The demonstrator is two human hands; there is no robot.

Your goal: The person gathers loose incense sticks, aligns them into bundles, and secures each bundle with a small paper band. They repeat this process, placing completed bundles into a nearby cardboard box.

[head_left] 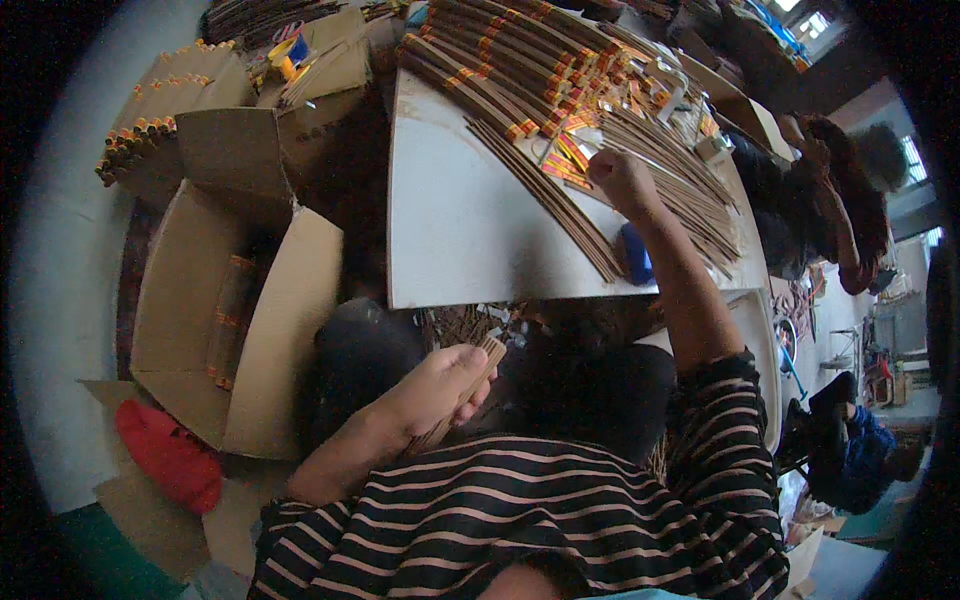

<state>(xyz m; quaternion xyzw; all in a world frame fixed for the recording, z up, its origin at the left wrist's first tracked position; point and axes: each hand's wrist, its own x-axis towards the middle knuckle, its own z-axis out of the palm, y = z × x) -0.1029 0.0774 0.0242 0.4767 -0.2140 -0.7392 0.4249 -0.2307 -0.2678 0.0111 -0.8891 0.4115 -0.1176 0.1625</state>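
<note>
My left hand (pixel 440 390), held low in front of my body, is closed around a bundle of brown incense sticks (pixel 490 352) with its end poking out past the thumb. Over the white table my right hand (pixel 622 180) is curled, fingers pressed together; what is in them, if anything, cannot be made out. Just beside it lie red and yellow paper labels (pixel 567 165). Loose incense sticks (pixel 670 190) spread under and to the right of that forearm. A thin row of sticks (pixel 545 200) lies slanted to its left.
Finished bundles with red-yellow bands (pixel 510 60) are piled on the white table (pixel 440 230). An opened cardboard box (pixel 180 310) with bundles inside stands at left, near a red cloth-like item (pixel 168 458). A dark blue object (pixel 635 253) sits by my right forearm. Other people work at right.
</note>
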